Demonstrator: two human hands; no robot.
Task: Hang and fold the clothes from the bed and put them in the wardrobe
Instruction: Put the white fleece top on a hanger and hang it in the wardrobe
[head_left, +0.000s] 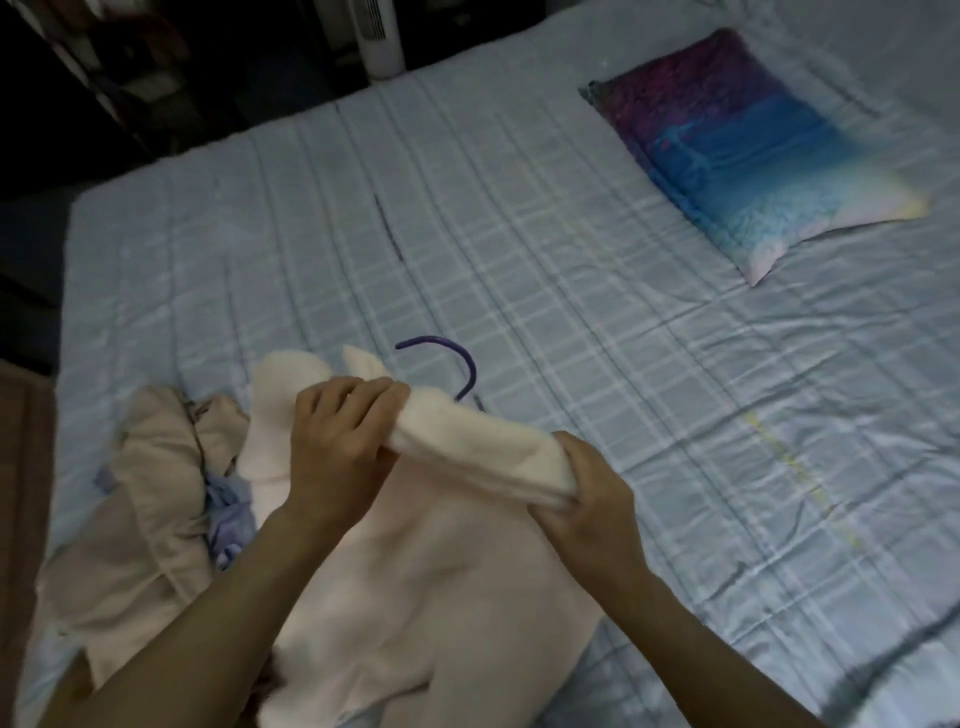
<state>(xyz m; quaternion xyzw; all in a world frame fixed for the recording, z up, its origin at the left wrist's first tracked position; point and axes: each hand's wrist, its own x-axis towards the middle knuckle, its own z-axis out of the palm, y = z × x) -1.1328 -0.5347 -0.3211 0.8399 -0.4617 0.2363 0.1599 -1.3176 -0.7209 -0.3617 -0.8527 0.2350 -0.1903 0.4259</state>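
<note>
Both hands are clamped on a cream fleece garment (415, 545) at the near edge of the bed (571, 260). The left hand (337, 447) grips its upper end, fingers curled over the cloth, and the right hand (587, 499) pinches the lower right end, so the bunched edge between them runs as a band slanting from upper left down to lower right. The rest of the garment hangs and spreads toward the person. Just beyond the left hand the hook of a purple hanger (457, 364) pokes out above the fleece, its body hidden under the cloth; it probably sits inside the garment. The left hand lies nearer the hook, so it seems the likelier one to take it. A beige garment (145, 519) lies crumpled to the left, touching the fleece, over some lilac cloth (228, 514). A patterned pillow (753, 156) rests well apart.
</note>
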